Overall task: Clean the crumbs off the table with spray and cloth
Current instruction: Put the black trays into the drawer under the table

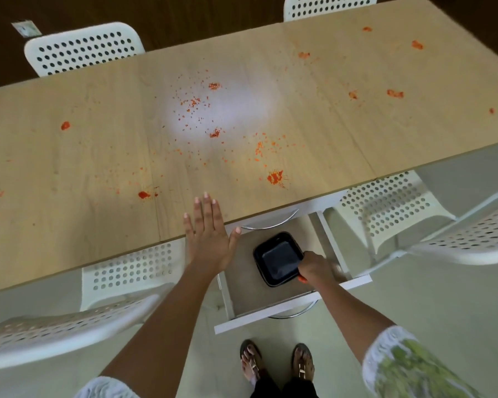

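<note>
A long light-wood table (98, 168) carries many orange-red crumbs and smears (275, 177), scattered from its left end to its far right. My left hand (207, 234) lies flat on the table's near edge, fingers spread, holding nothing. Below the edge a white drawer (270, 310) stands pulled out. Inside it sits a black square tray (276, 258). My right hand (314, 268) grips the tray's near right corner, and a small orange bit shows under that hand. No spray bottle or cloth is in view.
White perforated chairs stand around the table: two on the far side (84, 47), one at my near left (69, 323), one at my near right (414, 214). My sandalled feet (276, 363) stand on the pale floor just before the drawer.
</note>
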